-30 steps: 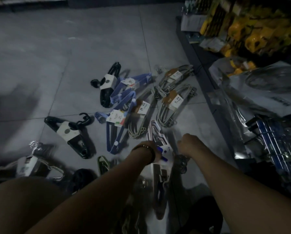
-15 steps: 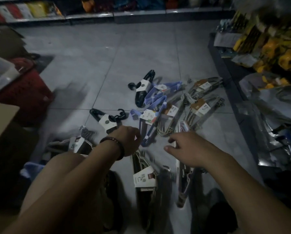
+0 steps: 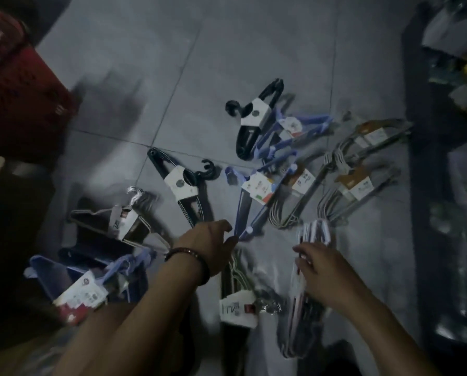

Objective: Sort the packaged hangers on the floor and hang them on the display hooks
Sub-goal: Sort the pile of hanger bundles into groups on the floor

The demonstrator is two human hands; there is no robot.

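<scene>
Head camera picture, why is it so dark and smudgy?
In the head view the light is dim, so the floor looks grey and the shelves on the right go nearly black; the white labels on the hanger packs shine brightest; the red basket and the picture's edges are smeared by blur.

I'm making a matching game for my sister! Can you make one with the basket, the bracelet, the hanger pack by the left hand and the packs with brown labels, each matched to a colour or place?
Things:
1. basket
2. bracelet
3. hanger pack next to the left hand
4. brown-labelled hanger packs

Matches:
A. grey, on the right of the floor
B. red, top left corner
C. blue
D. worn round a wrist

Pairs: 1-B, 2-D, 3-C, 4-A.
</scene>
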